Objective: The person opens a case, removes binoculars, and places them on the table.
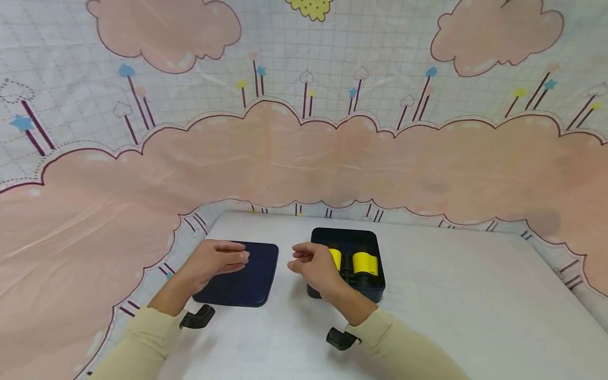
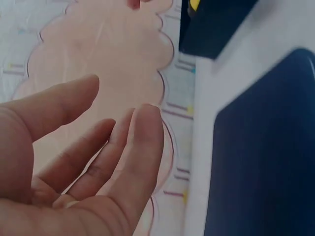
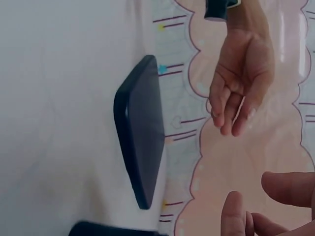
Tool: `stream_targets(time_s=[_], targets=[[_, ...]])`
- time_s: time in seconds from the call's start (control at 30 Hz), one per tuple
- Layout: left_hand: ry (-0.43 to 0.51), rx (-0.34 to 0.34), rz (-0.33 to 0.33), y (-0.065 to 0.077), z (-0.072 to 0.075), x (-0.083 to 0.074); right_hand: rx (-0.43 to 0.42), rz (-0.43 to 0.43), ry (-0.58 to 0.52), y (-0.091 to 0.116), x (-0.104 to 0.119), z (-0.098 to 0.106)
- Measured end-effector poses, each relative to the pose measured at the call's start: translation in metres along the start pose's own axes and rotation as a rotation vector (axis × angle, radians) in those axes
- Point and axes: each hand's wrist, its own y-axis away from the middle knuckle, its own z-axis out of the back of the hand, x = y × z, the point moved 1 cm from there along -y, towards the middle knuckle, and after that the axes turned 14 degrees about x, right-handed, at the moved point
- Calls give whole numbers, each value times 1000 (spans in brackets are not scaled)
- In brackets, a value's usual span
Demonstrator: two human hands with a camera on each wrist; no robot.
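A pair of yellow and black binoculars lies in an open dark box right of the middle. To the box's left, a flat navy lid rests on the white table. My left hand hovers above the lid's left part, fingers loosely bent and holding nothing. In the left wrist view, that hand shows a gap between thumb and fingers. My right hand hangs over the box's left side, hiding part of the binoculars. Nothing sits between its relaxed fingers in the right wrist view.
A white surface extends around the box and lid. Behind it and along the left hangs a cloth patterned with pink clouds. Black wrist cameras sit below both cuffs.
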Motion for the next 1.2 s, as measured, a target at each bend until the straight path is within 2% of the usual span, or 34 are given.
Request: stream_targets(time_s=[0.2, 0.43, 0.6, 0.83, 1.03, 1.2], targets=[[29, 30, -32, -10, -17, -14, -17, 9, 34, 11, -1, 21], [19, 106, -56, -22, -42, -27, -56, -7, 12, 23, -10, 44], [30, 109, -26, -33, -58, -32, -91, -17, 43, 30, -14, 58], [72, 146, 12, -52, -82, -30, -122, -12, 54, 42, -20, 76], [52, 139, 41, -63, -94, -29, -130, -43, 72, 45, -32, 87], [15, 129, 56, -69, -103, -28, -137, -56, 139, 48, -39, 97]])
